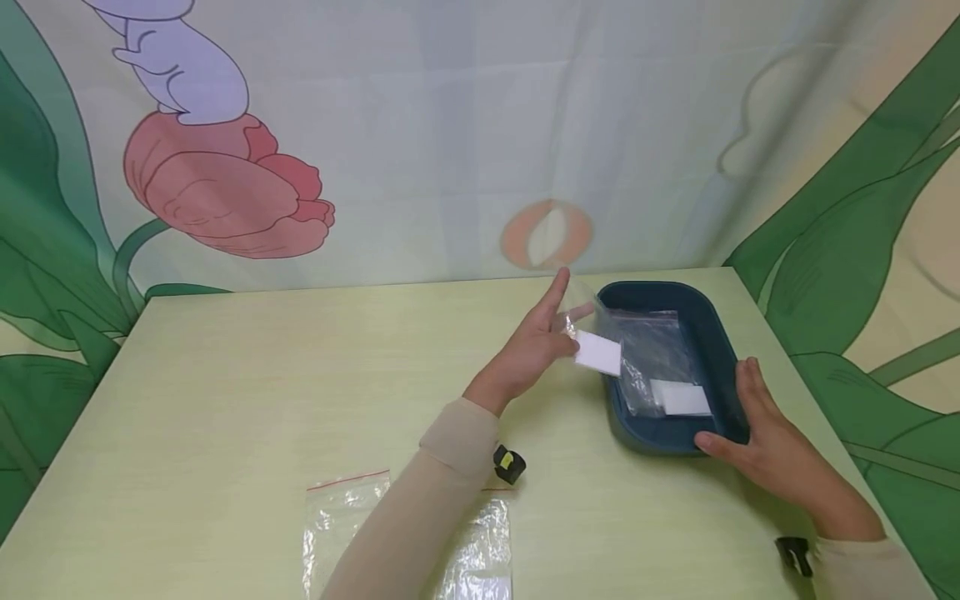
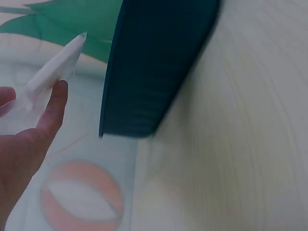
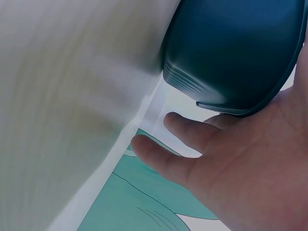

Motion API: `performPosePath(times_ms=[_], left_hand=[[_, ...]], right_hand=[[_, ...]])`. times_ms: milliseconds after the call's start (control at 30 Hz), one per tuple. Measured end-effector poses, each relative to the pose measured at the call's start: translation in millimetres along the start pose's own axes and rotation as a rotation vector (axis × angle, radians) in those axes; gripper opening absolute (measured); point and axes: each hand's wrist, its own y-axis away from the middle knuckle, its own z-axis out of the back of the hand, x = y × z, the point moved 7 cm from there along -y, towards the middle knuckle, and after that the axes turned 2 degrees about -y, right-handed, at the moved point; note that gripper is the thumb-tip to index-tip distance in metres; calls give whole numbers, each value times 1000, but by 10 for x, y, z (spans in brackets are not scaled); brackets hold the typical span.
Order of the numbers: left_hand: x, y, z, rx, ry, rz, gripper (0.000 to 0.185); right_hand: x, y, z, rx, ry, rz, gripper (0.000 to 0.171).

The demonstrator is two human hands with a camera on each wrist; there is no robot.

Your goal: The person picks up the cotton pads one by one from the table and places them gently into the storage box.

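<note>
My left hand (image 1: 525, 358) pinches a clear zip bag (image 1: 587, 298) with a white rectangular piece (image 1: 597, 353) in it, beside the left rim of a dark blue tray (image 1: 722, 354). In the left wrist view the bagged white piece (image 2: 57, 65) lies between thumb and finger, apart from the tray's outer wall (image 2: 154, 62). Inside the tray is another clear zip bag (image 1: 645, 342) with a white piece (image 1: 684, 399). My right hand (image 1: 780, 454) holds the tray's near right corner, thumb at the near rim and fingers along the right side. Some of its fingers (image 3: 163, 156) extend free of the tray.
Two clear zip bags with red seals, a left one (image 1: 330, 517) and a right one (image 1: 487, 542), lie at the table's front, partly hidden by my left sleeve (image 1: 420, 508). A printed curtain (image 1: 420, 167) hangs behind the pale table (image 1: 225, 400).
</note>
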Motion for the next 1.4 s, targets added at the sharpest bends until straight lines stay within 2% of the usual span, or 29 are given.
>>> performPosePath(times_ms=[133,300,400,467,533,700,767,900,1000,1133,1233,1400], left_hand=[[49,-175,-286,18,-30,-27,102],[143,-367,-638,51,-154,-42,98],[230,-435,-779,56,-168,-7,96],[297,-472,-835,34,-135,28,96],[370,-513,-868,-24,-81,68,95],[545,-599,-903,-259,74,158,95],[599,-603,-917,-324,100,189,95],[675,-583,-954,-357,87,239,94],[699,-559,-965,-366,3,266,92],[656,-525,-942,-399,-156,292,89],[620,-503,-945,-420,-225,322,87],[616,-454,-976,-418,-282,393,85]], right_hand=[[-13,-3,1,2,-11,2,113],[-10,-5,7,-1,-22,8,113],[5,0,12,-2,-22,12,113],[10,-1,10,-1,-20,14,113],[17,0,13,-2,-14,15,113],[17,0,22,-9,-6,16,114],[16,-1,20,-11,-11,18,114],[9,-1,13,-9,-18,22,114],[4,4,13,-8,-20,19,113],[27,7,15,-9,-20,22,113],[44,15,18,-14,-23,27,113],[44,14,7,-18,-15,27,113]])
